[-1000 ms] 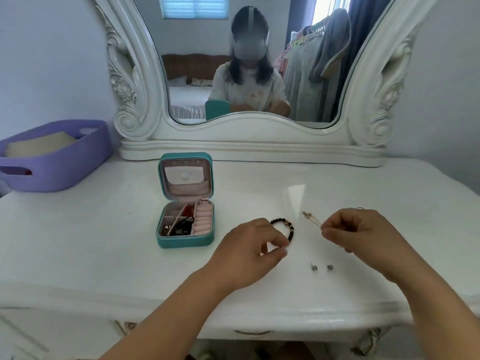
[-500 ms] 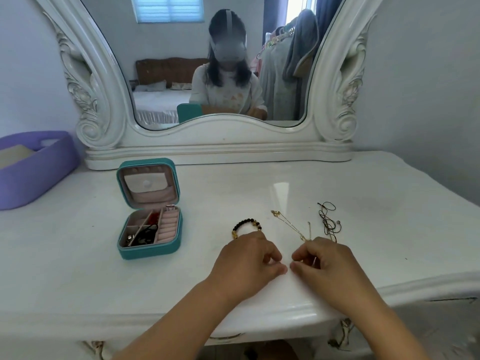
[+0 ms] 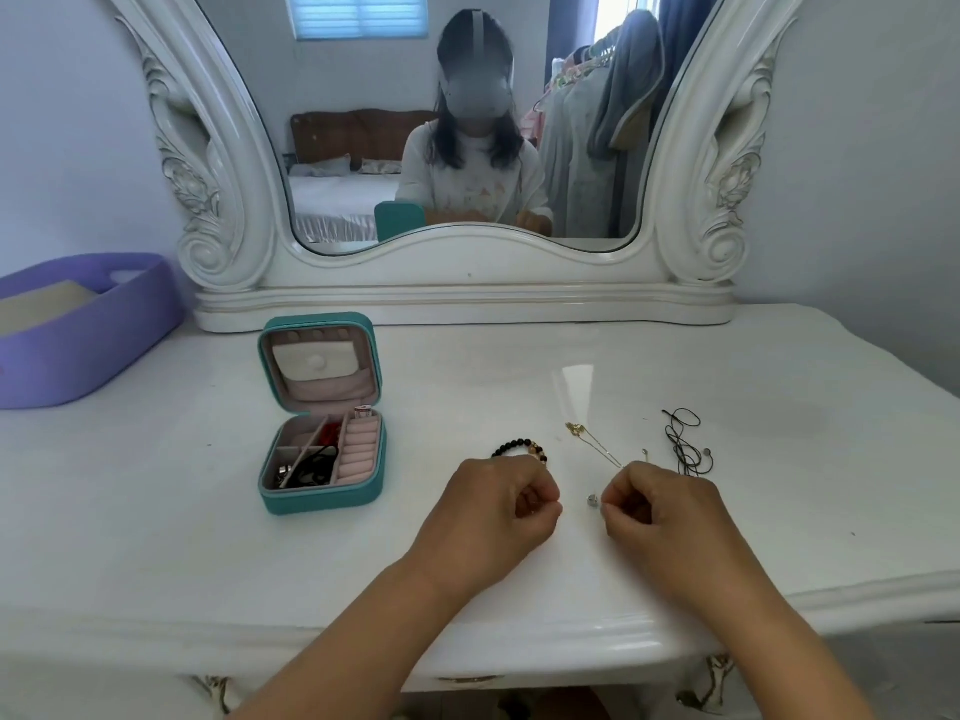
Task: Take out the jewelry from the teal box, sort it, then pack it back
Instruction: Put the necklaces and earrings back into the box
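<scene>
Teal box (image 3: 322,462) sits open at 9 o'clock of left hand (image 3: 493,517), pink-lined, lid upright. Right hand (image 3: 660,517) fingers pinch small stud (image 3: 592,499); left fingers curled, contents unclear. Beaded bracelet (image 3: 511,448) at 12.

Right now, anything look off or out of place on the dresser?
Nothing damaged or spilled. The black cord lies in a loose tangle right of the gold chain. The teal box stands open, some pieces inside. Both hands, left and right, pinch small items; one stud shows between them.
</scene>
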{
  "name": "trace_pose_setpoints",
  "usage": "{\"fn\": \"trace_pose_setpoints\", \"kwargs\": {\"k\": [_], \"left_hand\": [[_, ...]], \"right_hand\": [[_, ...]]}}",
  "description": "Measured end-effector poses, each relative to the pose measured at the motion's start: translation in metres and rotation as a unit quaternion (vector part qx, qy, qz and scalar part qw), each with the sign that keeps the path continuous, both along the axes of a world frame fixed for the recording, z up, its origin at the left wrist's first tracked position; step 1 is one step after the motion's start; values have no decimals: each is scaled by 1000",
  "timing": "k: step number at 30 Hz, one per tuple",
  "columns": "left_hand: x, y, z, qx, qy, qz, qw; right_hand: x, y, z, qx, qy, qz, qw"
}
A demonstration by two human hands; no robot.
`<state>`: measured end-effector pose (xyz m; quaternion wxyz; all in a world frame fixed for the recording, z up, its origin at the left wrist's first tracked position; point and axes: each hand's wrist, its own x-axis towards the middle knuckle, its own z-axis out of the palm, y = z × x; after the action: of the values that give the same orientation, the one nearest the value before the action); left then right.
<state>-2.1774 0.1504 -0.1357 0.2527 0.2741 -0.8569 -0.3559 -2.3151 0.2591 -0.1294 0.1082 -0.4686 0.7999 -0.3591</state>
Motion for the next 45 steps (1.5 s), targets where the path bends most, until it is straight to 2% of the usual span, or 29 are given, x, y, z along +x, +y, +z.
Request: {"fn": "trace_pose_setpoints", "kwargs": {"k": [7,17,22,24,30,32,37,42,45], "left_hand": [[9,-8,-7,3,8,18,1000],[12,-11,-4,1,15,8,1000],[21,-14,-4,1,23,21,999],[27,-17,-3,-2,32,29,999],[55,-33,4,-16,74,77,994],[69,-40,6,-23,82,98,992],[105,-61,9,26,117,180,976],[122,-78,12,44,128,216,967],[120,-84,14,19,104,214,971]], "right_hand": [[-6,-7,4,32,-23,9,999],[2,-29,4,68,75,8,995],[2,-30,5,72,85,12,994],[7,-33,7,53,57,19,997],[51,-59,21,-45,-98,88,990],[66,-74,25,-53,-118,115,985],[88,-114,29,-60,-168,159,971],[92,-144,28,-49,-130,171,975],[92,-156,23,-47,-52,190,979]]}}
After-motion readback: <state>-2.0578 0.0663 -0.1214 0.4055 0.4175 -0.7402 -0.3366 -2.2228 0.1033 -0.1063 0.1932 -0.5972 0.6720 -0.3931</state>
